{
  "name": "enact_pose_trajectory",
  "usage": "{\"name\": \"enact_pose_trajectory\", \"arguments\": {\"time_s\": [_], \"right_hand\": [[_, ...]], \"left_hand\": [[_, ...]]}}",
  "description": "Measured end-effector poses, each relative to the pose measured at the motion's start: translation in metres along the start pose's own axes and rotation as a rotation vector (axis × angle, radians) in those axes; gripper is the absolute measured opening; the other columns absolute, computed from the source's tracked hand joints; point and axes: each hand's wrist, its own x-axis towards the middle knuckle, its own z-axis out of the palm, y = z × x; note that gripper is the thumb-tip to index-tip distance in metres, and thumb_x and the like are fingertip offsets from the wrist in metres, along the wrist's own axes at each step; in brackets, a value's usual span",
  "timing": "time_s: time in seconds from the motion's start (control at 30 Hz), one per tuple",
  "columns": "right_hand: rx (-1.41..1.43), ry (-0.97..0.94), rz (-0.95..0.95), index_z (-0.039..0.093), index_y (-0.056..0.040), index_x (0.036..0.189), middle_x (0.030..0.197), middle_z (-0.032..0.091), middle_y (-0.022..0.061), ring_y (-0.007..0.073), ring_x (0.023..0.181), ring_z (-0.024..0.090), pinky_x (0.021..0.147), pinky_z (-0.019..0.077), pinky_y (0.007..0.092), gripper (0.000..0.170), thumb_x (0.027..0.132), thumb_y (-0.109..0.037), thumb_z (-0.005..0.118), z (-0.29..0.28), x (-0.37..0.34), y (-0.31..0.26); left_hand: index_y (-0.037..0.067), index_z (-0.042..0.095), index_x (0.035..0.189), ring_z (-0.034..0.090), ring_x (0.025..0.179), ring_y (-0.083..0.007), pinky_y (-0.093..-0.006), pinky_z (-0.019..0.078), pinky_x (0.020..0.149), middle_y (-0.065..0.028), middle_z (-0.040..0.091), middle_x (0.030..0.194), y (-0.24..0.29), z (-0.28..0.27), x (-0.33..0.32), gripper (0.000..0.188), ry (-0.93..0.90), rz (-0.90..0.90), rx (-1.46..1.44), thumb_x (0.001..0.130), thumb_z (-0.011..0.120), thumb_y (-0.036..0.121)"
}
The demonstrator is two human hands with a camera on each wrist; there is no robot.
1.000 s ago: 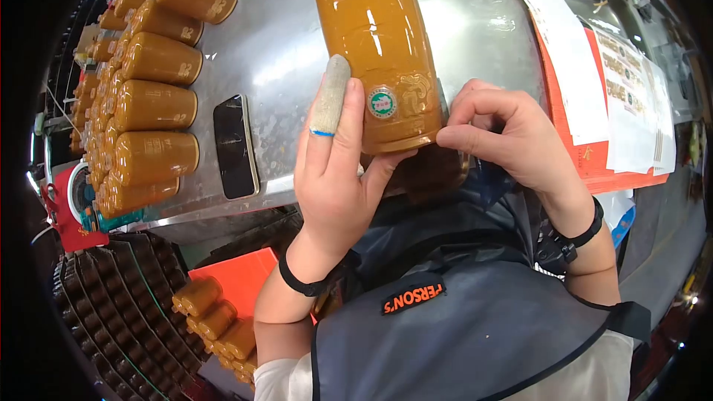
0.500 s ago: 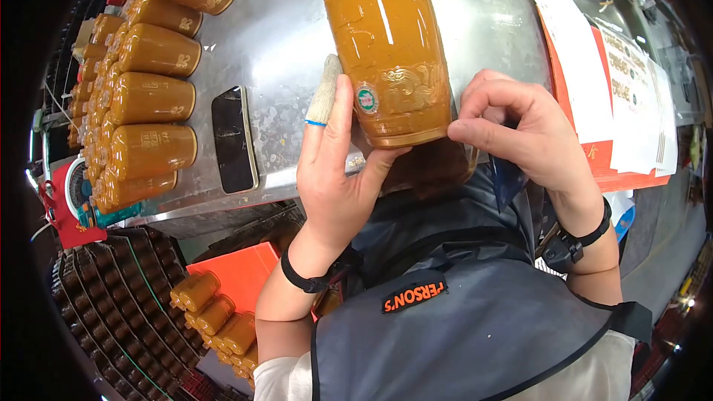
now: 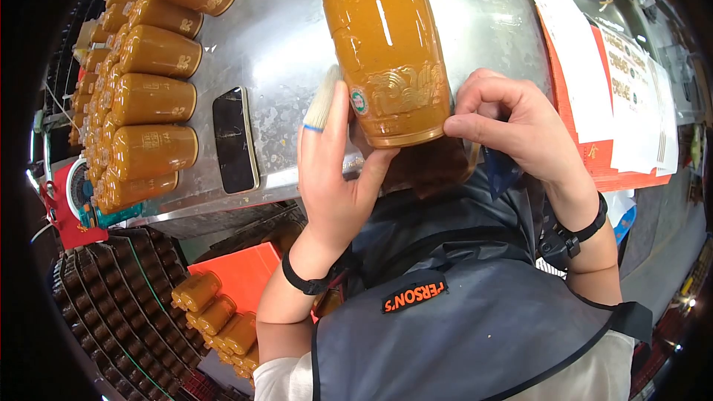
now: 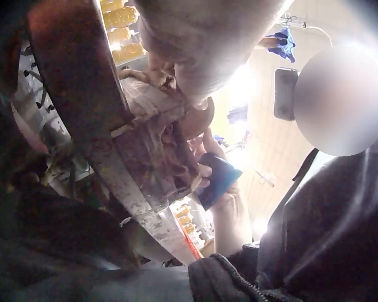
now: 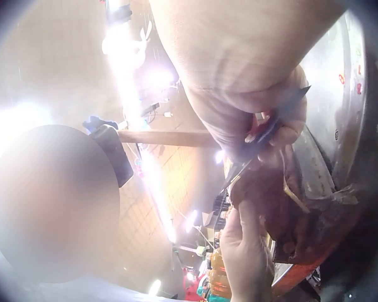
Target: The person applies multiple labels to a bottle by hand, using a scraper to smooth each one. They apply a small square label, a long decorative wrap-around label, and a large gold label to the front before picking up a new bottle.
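Observation:
A large amber-brown jar (image 3: 386, 30) with embossed swirls lies tilted, its base towards me, in the head view. A round green-and-white sticker (image 3: 359, 102) is on its lower left side. My left hand (image 3: 327, 163) touches that side with straight fingers, its thumb near the base rim; one finger wears a pale finger sleeve (image 3: 322, 104) with a blue band. At the right edge of the base, my right hand (image 3: 516, 126) has its fingers curled, thumb tip right at the rim. It grips a dark blue sheet-like piece (image 4: 220, 179), which hangs below the palm in the head view.
Rows of smaller amber jars (image 3: 154, 96) stand at the left of the metal table (image 3: 275, 52), beside a phone (image 3: 236, 141). White label sheets (image 3: 572, 67) lie on a red folder (image 3: 601, 171) at right. Dark ridged racks (image 3: 111, 304) and more jars (image 3: 234, 334) are lower left.
The jar has turned about its length, so the sticker has moved to the left side and the embossed pattern faces up. Both hands stay close to the base.

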Motion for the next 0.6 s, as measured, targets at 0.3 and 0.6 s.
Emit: {"name": "enact_pose_trajectory", "arguments": {"time_s": [0.3, 0.6], "right_hand": [[0.055, -0.044, 0.049, 0.065, -0.003, 0.077, 0.084, 0.054, -0.0038, 0.0035, 0.065, 0.038, 0.06, 0.0316, 0.0215, 0.014, 0.083, -0.007, 0.077, 0.0, 0.004, 0.002], [0.071, -0.002, -0.086, 0.069, -0.0062, 0.076, 0.068, 0.05, -0.0045, 0.0028, 0.056, 0.037, 0.049, 0.0281, 0.0233, 0.026, 0.083, -0.028, 0.081, 0.002, 0.006, 0.011]], "left_hand": [[0.005, 0.071, 0.113, 0.06, 0.11, -0.0318, -0.0395, 0.0525, 0.087, -0.0144, 0.064, 0.119, 0.013, -0.016, -0.017, 0.026, -0.056, 0.41, 0.261, 0.091, 0.068, 0.017], [0.018, 0.076, 0.108, 0.057, 0.107, -0.0233, -0.0329, 0.0564, 0.081, -0.006, 0.057, 0.121, 0.022, 0.006, -0.008, 0.035, 0.053, 0.533, 0.407, 0.073, 0.078, 0.014]]}}
